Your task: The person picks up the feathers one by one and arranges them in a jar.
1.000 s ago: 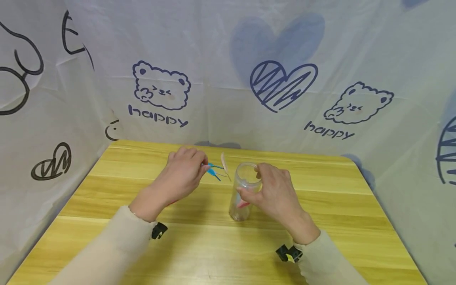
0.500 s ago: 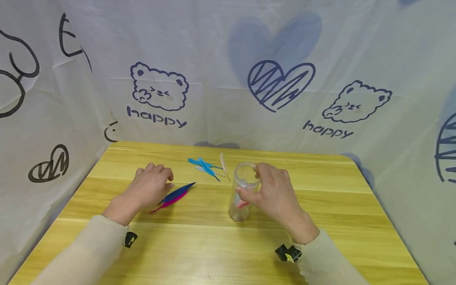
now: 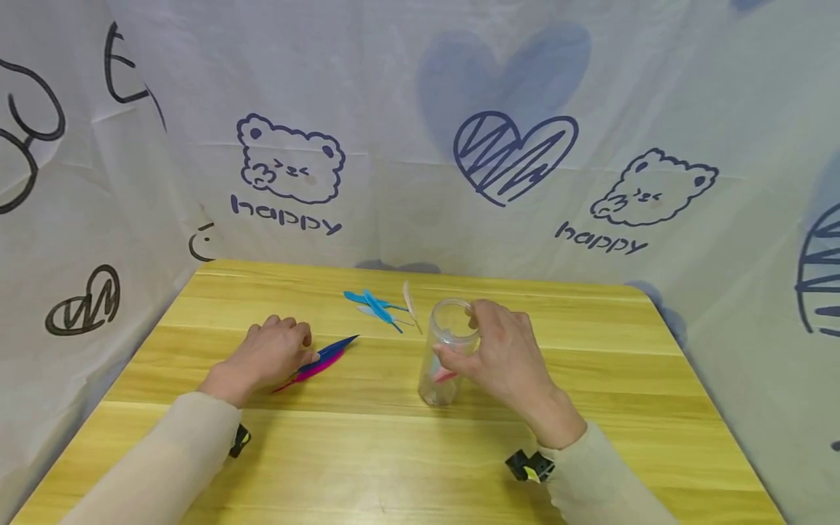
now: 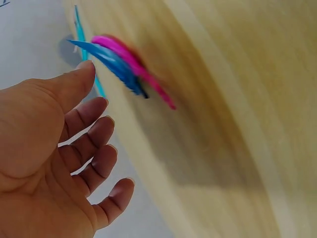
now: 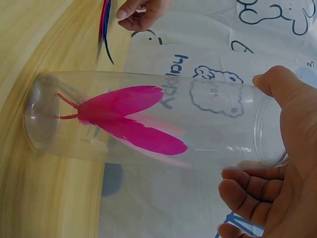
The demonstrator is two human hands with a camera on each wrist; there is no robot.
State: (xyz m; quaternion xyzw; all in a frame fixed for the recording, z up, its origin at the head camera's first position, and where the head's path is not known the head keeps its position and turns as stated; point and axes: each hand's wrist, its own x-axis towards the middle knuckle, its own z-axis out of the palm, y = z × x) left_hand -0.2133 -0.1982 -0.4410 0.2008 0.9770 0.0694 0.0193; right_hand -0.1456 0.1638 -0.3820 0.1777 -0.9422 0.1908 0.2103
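Observation:
My left hand [image 3: 269, 354], fingers loosely bent, hovers right by a dark blue feather [image 3: 340, 345] and a magenta feather [image 3: 320, 368] that lie side by side on the table. In the left wrist view a gap shows between the thumb and the blue feather [image 4: 111, 62]; nothing is in its grasp. My right hand [image 3: 508, 357] grips the top of a clear plastic jar [image 3: 433, 394], thumb on one side and fingers on the other. The jar stands upright and lidless. Inside it, the right wrist view shows bright pink feathers [image 5: 124, 104] with paler ones behind.
Light blue feathers [image 3: 377, 306] and a pale cream feather [image 3: 409, 299] lie farther back on the wood-grain table [image 3: 367, 467]. A white cloth [image 3: 394, 95] printed with bears and hearts hangs around the table's back and sides.
My left hand has come back toward me and left from the light blue feathers, to the dark blue and magenta pair. The right hand stays on the jar.

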